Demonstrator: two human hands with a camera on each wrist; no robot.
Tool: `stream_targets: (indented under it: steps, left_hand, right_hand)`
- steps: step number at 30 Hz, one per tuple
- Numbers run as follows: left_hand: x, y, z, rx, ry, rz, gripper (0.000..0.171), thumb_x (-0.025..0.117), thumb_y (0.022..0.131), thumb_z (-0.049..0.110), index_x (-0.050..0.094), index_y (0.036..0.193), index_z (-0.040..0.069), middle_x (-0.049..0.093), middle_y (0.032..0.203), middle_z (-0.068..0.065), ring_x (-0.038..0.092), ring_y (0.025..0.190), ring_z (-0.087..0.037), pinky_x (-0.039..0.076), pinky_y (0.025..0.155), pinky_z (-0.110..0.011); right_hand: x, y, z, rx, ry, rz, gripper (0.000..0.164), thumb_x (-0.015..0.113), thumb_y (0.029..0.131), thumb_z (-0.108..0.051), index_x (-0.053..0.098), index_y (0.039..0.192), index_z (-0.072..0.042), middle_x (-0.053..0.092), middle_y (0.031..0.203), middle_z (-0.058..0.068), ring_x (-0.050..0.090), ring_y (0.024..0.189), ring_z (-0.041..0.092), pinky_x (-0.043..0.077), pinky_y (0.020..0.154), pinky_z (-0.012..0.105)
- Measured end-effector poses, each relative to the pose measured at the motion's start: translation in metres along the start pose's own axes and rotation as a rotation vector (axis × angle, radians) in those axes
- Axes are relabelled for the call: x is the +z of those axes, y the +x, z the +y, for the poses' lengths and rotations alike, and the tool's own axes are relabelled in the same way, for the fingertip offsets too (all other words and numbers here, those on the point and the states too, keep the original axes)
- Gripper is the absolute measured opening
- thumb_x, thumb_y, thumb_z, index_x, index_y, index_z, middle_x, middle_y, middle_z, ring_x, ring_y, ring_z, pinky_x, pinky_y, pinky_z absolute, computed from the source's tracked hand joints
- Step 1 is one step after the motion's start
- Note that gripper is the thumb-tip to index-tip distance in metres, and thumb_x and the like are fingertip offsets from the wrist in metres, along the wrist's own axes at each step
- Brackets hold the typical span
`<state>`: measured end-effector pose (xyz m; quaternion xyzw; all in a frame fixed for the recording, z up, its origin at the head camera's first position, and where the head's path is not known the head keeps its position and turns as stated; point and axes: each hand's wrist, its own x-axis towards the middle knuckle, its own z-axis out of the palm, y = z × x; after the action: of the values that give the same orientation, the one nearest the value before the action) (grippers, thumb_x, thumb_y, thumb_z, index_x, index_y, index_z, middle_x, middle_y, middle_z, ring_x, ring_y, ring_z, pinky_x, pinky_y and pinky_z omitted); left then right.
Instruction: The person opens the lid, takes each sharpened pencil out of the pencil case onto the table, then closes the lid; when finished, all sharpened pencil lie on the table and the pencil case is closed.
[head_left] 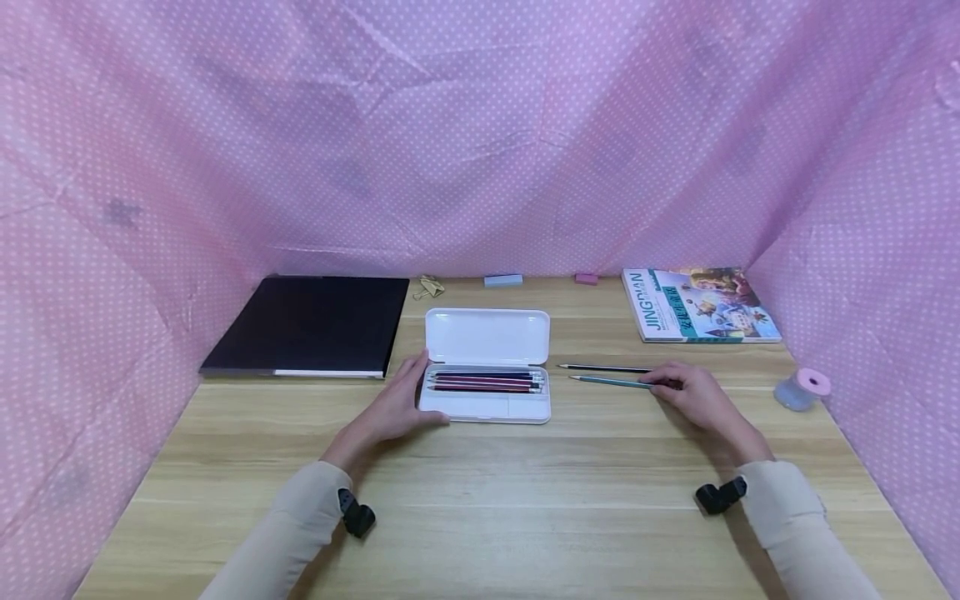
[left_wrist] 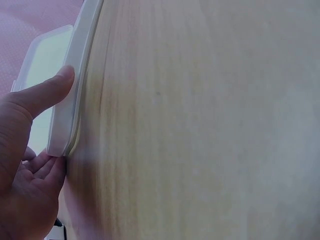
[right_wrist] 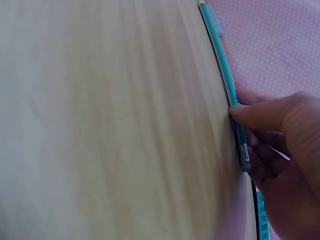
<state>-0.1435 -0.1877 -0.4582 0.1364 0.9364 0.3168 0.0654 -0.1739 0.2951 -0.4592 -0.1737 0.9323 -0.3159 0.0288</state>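
A white pencil case (head_left: 467, 407) lies with its lid (head_left: 487, 336) raised. Several pencils (head_left: 483, 384), dark blue, red and maroon, fill its back compartment. My left hand (head_left: 396, 406) grips the case's left end, thumb over the front edge and fingers along the side. Between thumb and fingers my right hand (head_left: 693, 396) pinches a teal pencil (right_wrist: 227, 75) near its eraser end, the tip pointing left toward the case. A black pencil (head_left: 603, 367) lies just behind it, its far end hidden by the right hand.
At the back left is a black folder (head_left: 315, 325), beside a gold binder clip (head_left: 429, 287). A blue eraser (head_left: 503, 281) and a pink one (head_left: 587, 279) lie along the back edge. To the right are a picture book (head_left: 701, 306) and a pink-topped container (head_left: 801, 389).
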Motion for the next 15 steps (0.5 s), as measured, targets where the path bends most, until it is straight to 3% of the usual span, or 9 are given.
stream_targets:
  steps: [7,15]
  left_hand:
    - [0.000,0.000,0.000,-0.003,0.002,-0.003,0.117,0.078,0.065,0.050,0.007,0.149,0.012,0.025,0.145,-0.007,0.031,0.129,-0.023,0.028,0.105,-0.042]
    - [-0.001,-0.001,0.000,0.007,-0.006,-0.002,0.116,0.078,0.065,0.050,0.007,0.149,0.011,0.026,0.144,-0.007,0.032,0.128,-0.023,0.028,0.105,-0.043]
  right_hand:
    - [-0.002,0.005,-0.021,-0.015,0.026,0.008,0.019,0.061,0.087,-0.009,0.068,0.104,-0.016,0.062,0.107,0.005,0.056,0.102,0.026,0.045,0.086,0.046]
    - [0.018,0.031,-0.068,-0.216,0.097,0.037,0.024,0.067,0.082,-0.007,0.067,0.106,-0.008,0.065,0.100,0.003,0.060,0.090,0.019,0.050,0.079,0.038]
